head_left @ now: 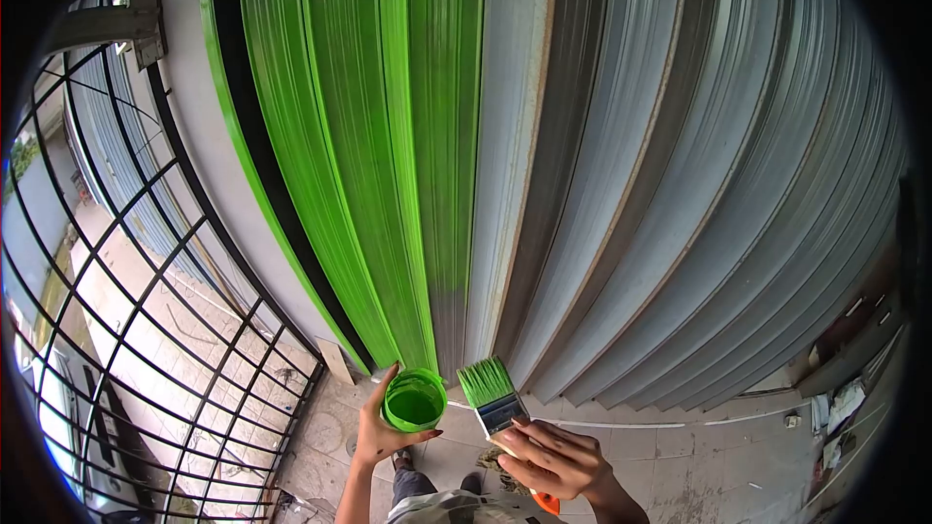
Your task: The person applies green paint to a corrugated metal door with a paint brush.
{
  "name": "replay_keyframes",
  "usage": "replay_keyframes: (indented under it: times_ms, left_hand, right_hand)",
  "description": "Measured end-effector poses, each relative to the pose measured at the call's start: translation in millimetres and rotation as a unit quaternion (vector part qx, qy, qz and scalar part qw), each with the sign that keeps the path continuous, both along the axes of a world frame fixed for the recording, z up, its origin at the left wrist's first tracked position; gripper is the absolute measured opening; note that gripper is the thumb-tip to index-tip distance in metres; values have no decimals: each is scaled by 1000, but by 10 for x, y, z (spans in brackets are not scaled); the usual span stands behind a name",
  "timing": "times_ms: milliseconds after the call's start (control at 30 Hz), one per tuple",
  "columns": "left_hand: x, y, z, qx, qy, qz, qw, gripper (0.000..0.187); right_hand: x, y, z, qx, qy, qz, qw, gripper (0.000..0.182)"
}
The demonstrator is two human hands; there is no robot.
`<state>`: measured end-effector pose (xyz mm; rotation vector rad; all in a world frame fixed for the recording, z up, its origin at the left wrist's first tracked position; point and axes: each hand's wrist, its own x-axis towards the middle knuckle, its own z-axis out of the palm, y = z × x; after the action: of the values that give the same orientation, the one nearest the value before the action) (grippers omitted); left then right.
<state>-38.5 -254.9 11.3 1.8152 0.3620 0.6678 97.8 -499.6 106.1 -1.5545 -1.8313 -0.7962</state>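
Left hand [381,435] half open, clamped round green cup [442,411], thumb and fingers on opposite sides. Right hand [553,461] closed, fingers together on 1 paintbrush [502,414], just right of cup. Green-coated bristles [485,381] point up-left, toward ribbed metal panels [500,233]; long axis slants down-right to orange handle end [547,502].

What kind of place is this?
It looks like a tiled entrance or porch by a building, maybe a shop. You can see a big folding metal door, part green and part grey, a black barred gate, and floor tiles.
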Motion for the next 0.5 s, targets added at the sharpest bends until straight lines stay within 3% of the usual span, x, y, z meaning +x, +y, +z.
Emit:
replay_keyframes:
  times_ms: [133, 200, 267, 333, 400, 433, 500]
  left_hand:
    - [-25, -101, 91, 29, 7, 7, 1000, 115]
    - [-24, -148, 162, 78, 18, 10, 997, 113]
    - [-3, -207, 314, 139, 29, 18, 990, 111]
    - [12, -242, 448, 185, 25, 14, 982, 110]
    - [25, -226, 434, 225, 8, 12, 974, 112]
    - [19, -231, 441, 221, 10, 12, 975, 111]
    - [18, -239, 485, 230, -11, 10, 973, 104]
  right_hand:
    - [18, -86, 5, -5, 33, 23, 999, 25]
    - [63, -99, -33, 38, 184, 74, 979, 26]
    - [147, -149, -99, 84, 371, 135, 915, 21]
    - [226, -212, -226, 172, 587, 158, 776, 19]
    - [313, -213, -153, 236, 745, 240, 576, 20]
    - [404, -233, -212, 226, 751, 262, 562, 14]
    - [419, -184, -224, 254, 814, 287, 436, 20]
